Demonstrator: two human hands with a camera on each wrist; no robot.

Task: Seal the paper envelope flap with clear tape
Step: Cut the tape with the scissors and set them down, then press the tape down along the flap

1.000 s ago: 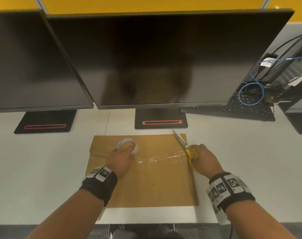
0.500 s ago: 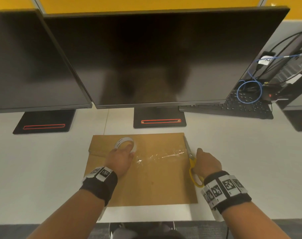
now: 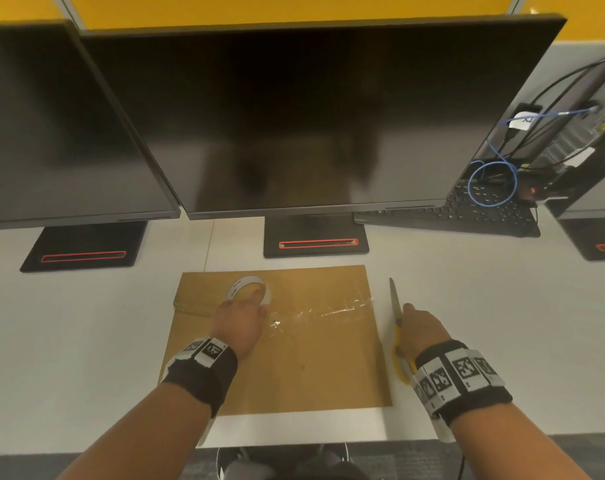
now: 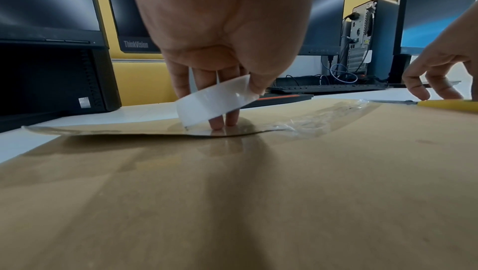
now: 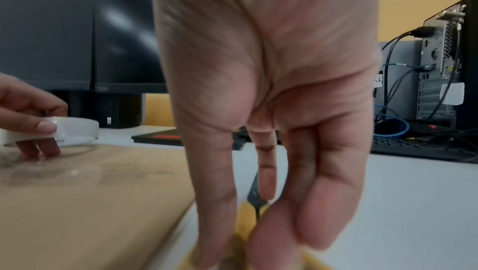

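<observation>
Head view: my right hand [image 3: 420, 329] has laid the scissors [image 3: 396, 308] on the table [image 3: 502, 306] beside the envelope [image 3: 294, 368], fingers still curled around them. Left hand [image 3: 240, 323] pinches the tape roll [image 3: 248, 288]; strip cut, flap half taped.

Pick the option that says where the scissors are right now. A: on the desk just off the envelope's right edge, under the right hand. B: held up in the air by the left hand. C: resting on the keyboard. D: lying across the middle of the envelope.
A: the scissors lie on the white desk beside the envelope's right edge, with the right hand on their yellow handles.
</observation>
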